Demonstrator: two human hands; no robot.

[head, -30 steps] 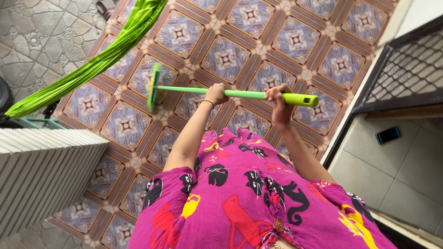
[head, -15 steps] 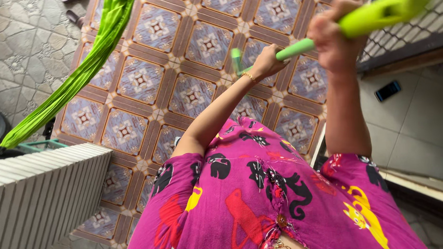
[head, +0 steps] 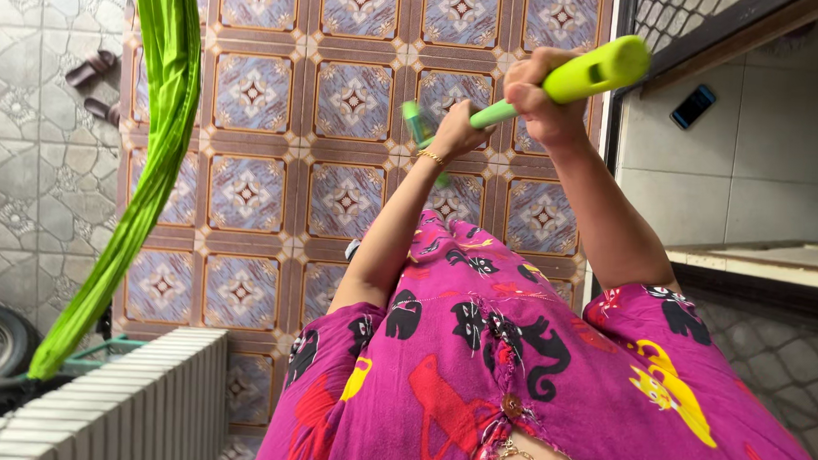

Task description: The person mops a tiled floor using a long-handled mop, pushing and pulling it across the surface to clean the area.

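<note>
We look down on two raised arms gripping a bright green broom (head: 559, 86), its handle running from about 2 o'clock down toward the centre of the view. Our right hand (head: 540, 99) is wrapped tight round the thick upper grip, near the handle's end at 1 o'clock. Our left hand (head: 453, 132), with a thin gold bracelet (head: 430, 156) at the wrist, is closed on the slimmer shaft just below — the two hands are near each other but apart. The broom head (head: 417, 123) shows only as a green blur beyond the left hand, above the patterned tile floor (head: 251, 93); we cannot tell whether it touches the tiles. A magenta printed dress (head: 513, 370) fills the lower frame from 5 to 7 o'clock. At 10 o'clock hangs a green hammock (head: 165, 85), with a pair of sandals (head: 97, 88) to its left. A stack of pale slats (head: 131, 402) lies at 8 o'clock — a dark phone (head: 692, 106) rests on the grey floor at 2 o'clock.
</note>
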